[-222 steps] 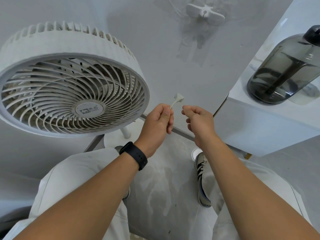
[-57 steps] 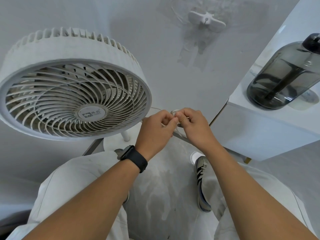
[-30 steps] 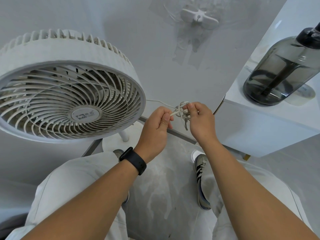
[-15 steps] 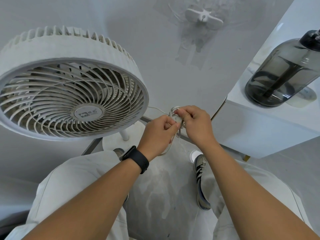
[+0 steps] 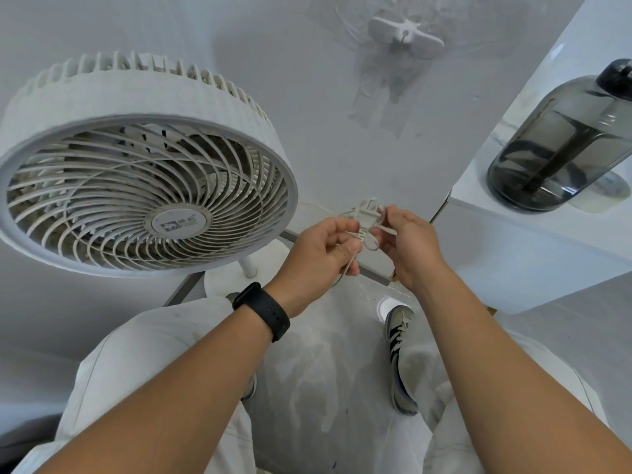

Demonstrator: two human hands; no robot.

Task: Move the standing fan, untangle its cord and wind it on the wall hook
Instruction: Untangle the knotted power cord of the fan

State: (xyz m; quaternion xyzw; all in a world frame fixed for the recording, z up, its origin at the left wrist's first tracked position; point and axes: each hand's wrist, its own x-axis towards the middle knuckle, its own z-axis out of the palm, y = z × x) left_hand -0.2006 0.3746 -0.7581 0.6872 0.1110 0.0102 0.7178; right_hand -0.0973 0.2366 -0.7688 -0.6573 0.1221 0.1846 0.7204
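Note:
The white standing fan (image 5: 143,186) fills the left, its round grille tilted toward me, its thin pole and round base (image 5: 239,278) below it. Between my hands hangs the fan's pale cord (image 5: 367,222), knotted into small loops with the plug end sticking up. My left hand (image 5: 321,251) pinches the cord from the left, a strand trailing down under its fingers. My right hand (image 5: 407,241) pinches the loops from the right. High on the wall sits the white wall hook (image 5: 405,34), bare, well above both hands.
A white cabinet (image 5: 533,254) stands close on the right, with a dark smoked water jug (image 5: 564,145) on top. My two feet in striped shoes (image 5: 398,357) stand on the grey floor near the wall. A black band is on my left wrist.
The hands have drawn slightly apart from half a second ago. The knot is looser and the plug end now shows above the fingers. The fan has not moved.

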